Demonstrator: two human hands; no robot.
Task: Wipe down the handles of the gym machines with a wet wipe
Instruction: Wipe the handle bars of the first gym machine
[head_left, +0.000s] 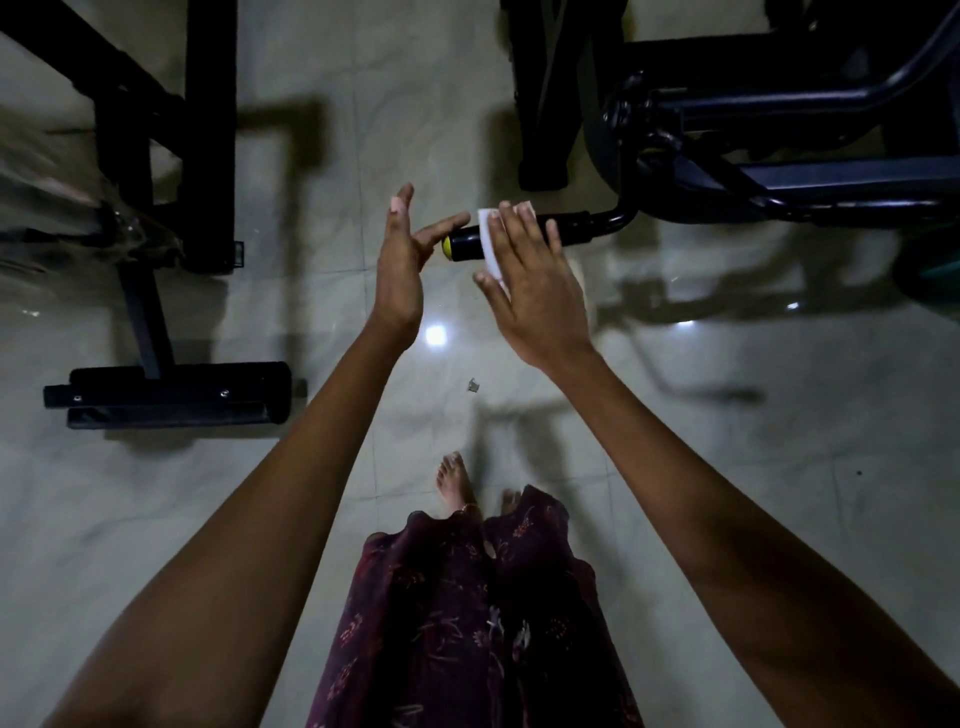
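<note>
- Far left: a black bench frame (156, 156) stood on the pale tiled floor (779, 415), its padded foot bar (171, 392) lying crosswise near the lower left.
- Left hand (397, 275) was raised edge-on just left of the handle's end, fingers (439, 231) straight and loose, thumb up. The fingertips reached to the yellow end cap (445, 248); actual contact could not be told. It held nothing.
- Centre: the black handle (465, 243) lay roughly level, pointing left, and joined a bent black tube (613, 221) on its right that ran to the machine.
- A white wet wipe (488, 244) was draped over the handle, just right of the end cap, hanging down below it.
- Right hand (530, 291) lay palm-down on the wipe and handle, fingers spread and nearly straight, pressing the wipe against the grip rather than curling round it.
- A small grey scrap (472, 385) lay on the floor below the hands.
- Bottom centre: a dark red patterned skirt (467, 623) and bare feet (454, 480).
- Upper right: a dark exercise machine (779, 130), its frame and tubing well above the floor reflections.
</note>
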